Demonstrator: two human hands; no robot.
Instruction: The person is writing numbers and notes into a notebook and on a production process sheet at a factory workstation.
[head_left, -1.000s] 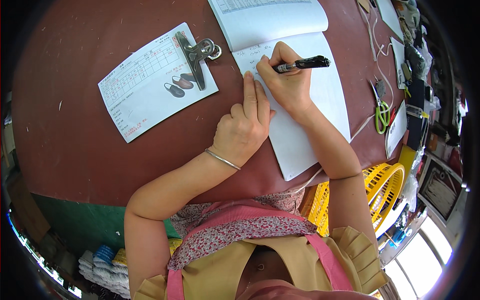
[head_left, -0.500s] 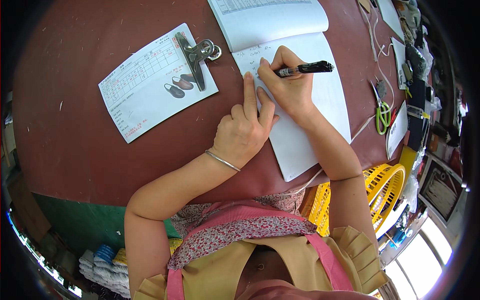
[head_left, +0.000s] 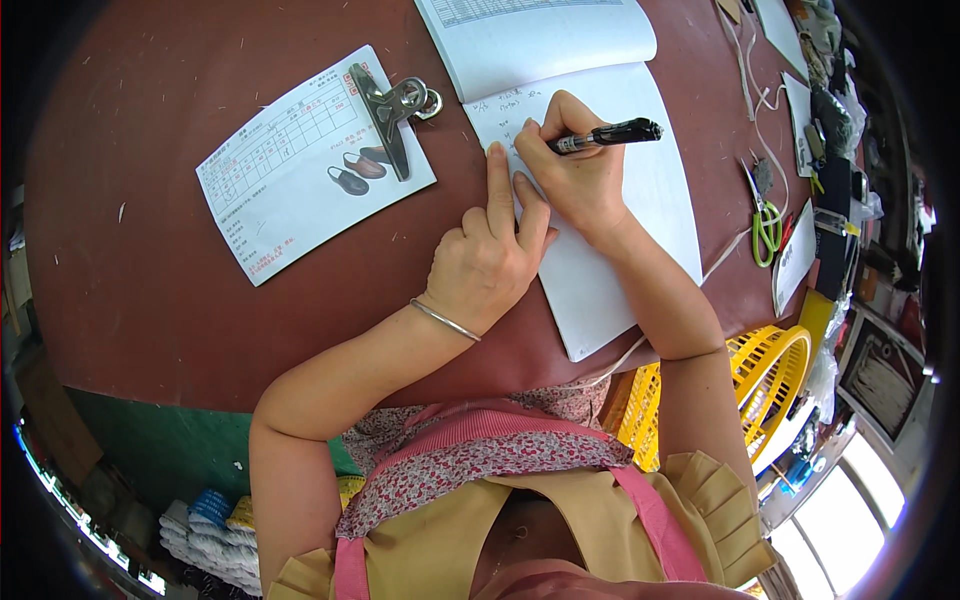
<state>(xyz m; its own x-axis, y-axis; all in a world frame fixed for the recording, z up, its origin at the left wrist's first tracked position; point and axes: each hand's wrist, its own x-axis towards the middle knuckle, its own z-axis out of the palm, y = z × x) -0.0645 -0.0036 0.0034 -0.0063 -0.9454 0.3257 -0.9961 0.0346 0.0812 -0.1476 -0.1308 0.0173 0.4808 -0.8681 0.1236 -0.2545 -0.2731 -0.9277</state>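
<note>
Right hand (head_left: 582, 180) has fingers pinched round black pen (head_left: 622, 132) over notebook (head_left: 610, 285), right of clipped sheet (head_left: 285, 195) on tabletop (head_left: 130, 270); left hand (head_left: 487, 252), fingers half-spread and empty, should press firmly so the notebook can't skid.

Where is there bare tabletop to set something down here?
Mostly bare red-brown tabletop lies left of the clipped sheets and below them, down to the left forearm. The right edge is crowded with green-handled scissors and papers; between metal clip and notebook the gap is narrow.
</note>
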